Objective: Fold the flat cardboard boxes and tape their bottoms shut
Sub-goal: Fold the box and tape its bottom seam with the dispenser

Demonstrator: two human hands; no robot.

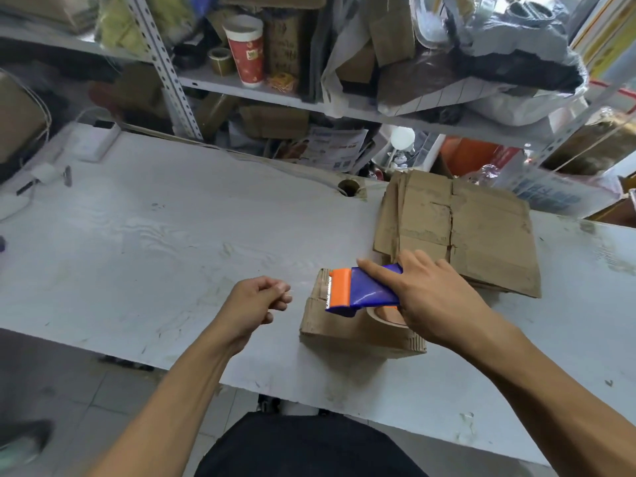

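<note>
So the person's right hand (pixel 437 301) is wrapped around a tape dispenser (pixel 364 291), the blue one with the orange cutter end. The index finger lies stretched along the top of the blue body and the rest of the fingers curl around the back, where the brown tape roll (pixel 385 315) peeks out underneath. The dispenser sits right over a small folded cardboard box (pixel 340 330) on the white table (pixel 172 242), cutter end pointing to the left, toward the box's left edge. Can't really tell if the tape is touching the cardboard.

The left hand (pixel 256 302) is off to the left of the box, not touching it, fingers loosely curled in with nothing in them.

Just behind the box, near the right hand's knuckles, lies a stack of flat cardboard boxes (pixel 475 232), flattened, pretty beat up.

In the back there's a cluttered metal shelf (pixel 275 94) with a red and white paper cup (pixel 246 49) on it.
</note>
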